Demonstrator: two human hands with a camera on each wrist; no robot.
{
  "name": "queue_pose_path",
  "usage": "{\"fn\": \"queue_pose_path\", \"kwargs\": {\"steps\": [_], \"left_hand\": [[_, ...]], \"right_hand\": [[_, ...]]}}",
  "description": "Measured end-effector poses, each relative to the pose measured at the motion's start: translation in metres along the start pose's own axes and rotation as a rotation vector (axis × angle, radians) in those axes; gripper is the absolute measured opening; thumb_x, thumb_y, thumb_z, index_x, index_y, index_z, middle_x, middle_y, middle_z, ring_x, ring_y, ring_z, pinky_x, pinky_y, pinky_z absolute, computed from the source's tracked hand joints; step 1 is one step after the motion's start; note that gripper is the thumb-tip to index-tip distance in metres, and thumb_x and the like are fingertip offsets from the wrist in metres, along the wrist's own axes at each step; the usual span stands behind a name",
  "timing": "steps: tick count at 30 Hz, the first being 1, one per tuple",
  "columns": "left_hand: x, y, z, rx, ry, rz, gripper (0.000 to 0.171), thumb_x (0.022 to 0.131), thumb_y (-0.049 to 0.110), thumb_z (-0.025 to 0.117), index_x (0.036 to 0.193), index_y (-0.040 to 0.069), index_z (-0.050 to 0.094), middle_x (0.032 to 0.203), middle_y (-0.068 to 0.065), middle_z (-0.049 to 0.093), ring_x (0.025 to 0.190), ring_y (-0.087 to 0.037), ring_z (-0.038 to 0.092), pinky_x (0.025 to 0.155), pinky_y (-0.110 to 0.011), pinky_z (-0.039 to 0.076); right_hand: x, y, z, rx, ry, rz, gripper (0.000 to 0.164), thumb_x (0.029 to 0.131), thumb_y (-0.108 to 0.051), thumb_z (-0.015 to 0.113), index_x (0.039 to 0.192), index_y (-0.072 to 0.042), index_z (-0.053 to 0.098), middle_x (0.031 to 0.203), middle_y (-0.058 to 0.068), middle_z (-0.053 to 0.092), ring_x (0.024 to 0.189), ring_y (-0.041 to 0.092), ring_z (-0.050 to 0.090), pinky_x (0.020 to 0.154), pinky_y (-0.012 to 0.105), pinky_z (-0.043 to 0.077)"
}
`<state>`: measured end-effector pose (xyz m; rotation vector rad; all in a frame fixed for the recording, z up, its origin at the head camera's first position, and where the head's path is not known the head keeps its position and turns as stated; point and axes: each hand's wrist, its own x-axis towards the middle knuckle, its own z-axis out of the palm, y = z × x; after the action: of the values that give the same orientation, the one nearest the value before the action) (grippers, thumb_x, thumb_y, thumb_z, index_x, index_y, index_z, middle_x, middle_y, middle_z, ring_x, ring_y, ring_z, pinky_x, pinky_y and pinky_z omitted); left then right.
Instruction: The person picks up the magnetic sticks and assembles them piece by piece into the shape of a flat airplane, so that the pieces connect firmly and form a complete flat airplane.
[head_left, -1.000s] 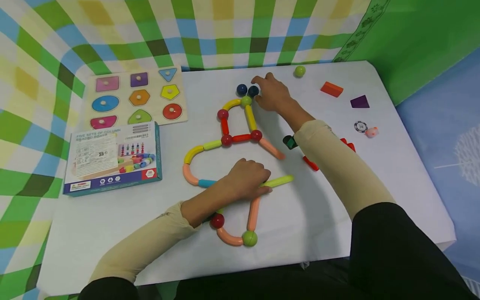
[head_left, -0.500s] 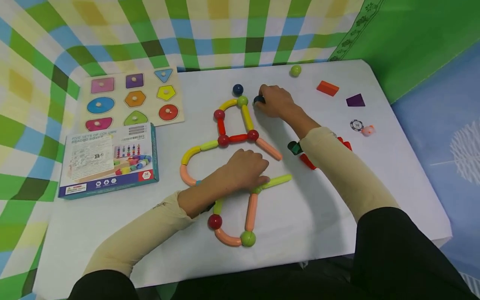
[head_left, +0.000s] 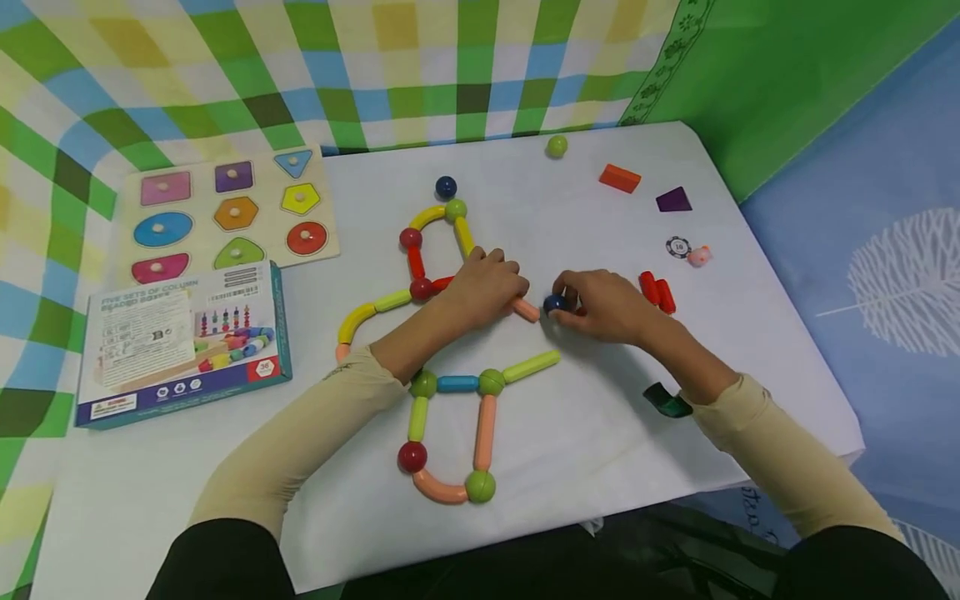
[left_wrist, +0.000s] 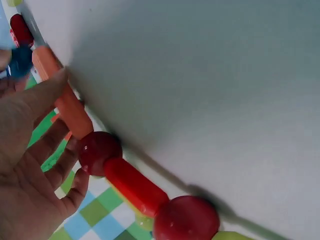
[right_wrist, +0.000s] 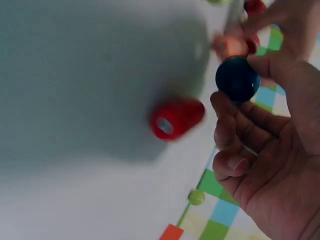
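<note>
My right hand (head_left: 607, 307) pinches a dark blue ball (head_left: 555, 302) between thumb and fingers, close to the end of a peach rod (head_left: 527, 310). The right wrist view shows the ball (right_wrist: 237, 79) at the fingertips. My left hand (head_left: 483, 292) grips that peach rod (left_wrist: 75, 114), thumb on one side and fingers on the other. Its inner end meets a red ball (left_wrist: 100, 152), which joins a red rod (left_wrist: 137, 186). These belong to a flat figure of coloured rods and balls. Lower down are green balls (head_left: 491, 382), a blue rod (head_left: 457, 384) and a light green rod (head_left: 531, 367).
A second dark blue ball (head_left: 446, 187) lies at the figure's top. Left are a shape puzzle board (head_left: 330, 242) and a boxed bead set (head_left: 187, 342). Right are red pieces (head_left: 657, 292), a dark green curved piece (head_left: 667, 400), an orange block (head_left: 619, 178) and a purple block (head_left: 673, 200).
My right hand has carried one blue ball from the figure's top down towards the peach rod. My left hand has moved up from the lower green ball to that rod. The dark green piece has shifted down-right.
</note>
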<state>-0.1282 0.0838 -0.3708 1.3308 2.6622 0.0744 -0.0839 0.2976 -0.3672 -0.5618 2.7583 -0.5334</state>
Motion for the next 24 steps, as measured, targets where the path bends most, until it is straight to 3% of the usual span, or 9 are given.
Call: {"fn": "queue_pose_path", "kwargs": {"steps": [5,15,20,24], "left_hand": [[0.003,-0.006,0.004,-0.004,0.013,-0.041,0.021,0.09,0.028,0.065,0.11,0.022,0.067,0.098,0.002,0.062,0.097,-0.022,0.051,0.09,-0.041,0.036],[0.0,-0.004,0.004,0.054,-0.018,-0.075,0.028,0.091,0.031,0.062,0.118,0.023,0.063,0.107,0.0,0.06,0.103,-0.022,0.05,0.093,-0.041,0.038],[-0.016,0.014,-0.005,0.091,0.004,-0.046,0.034,0.092,0.037,0.06,0.122,0.02,0.061,0.114,-0.003,0.058,0.108,-0.023,0.049,0.093,-0.041,0.041],[-0.031,0.036,-0.008,0.017,-0.058,-0.014,0.034,0.092,0.045,0.058,0.109,0.018,0.066,0.098,0.001,0.063,0.094,-0.018,0.056,0.082,-0.037,0.045]], "right_hand": [[-0.008,0.0,0.017,-0.018,0.012,-0.041,0.04,0.084,-0.032,0.071,0.115,-0.01,0.059,0.088,-0.001,0.061,0.078,0.015,0.054,0.068,0.032,0.047],[-0.015,-0.004,0.026,-0.021,0.093,0.027,0.042,0.086,-0.033,0.069,0.121,-0.014,0.057,0.09,0.0,0.061,0.075,0.015,0.053,0.064,0.03,0.046],[-0.035,-0.014,0.027,-0.042,0.129,0.024,0.031,0.085,-0.028,0.07,0.111,-0.014,0.06,0.08,-0.003,0.055,0.07,0.014,0.049,0.059,0.03,0.043],[-0.045,-0.02,0.03,-0.031,0.1,-0.041,0.023,0.084,-0.021,0.071,0.105,-0.012,0.064,0.076,-0.007,0.059,0.068,0.013,0.052,0.061,0.03,0.044]]}}
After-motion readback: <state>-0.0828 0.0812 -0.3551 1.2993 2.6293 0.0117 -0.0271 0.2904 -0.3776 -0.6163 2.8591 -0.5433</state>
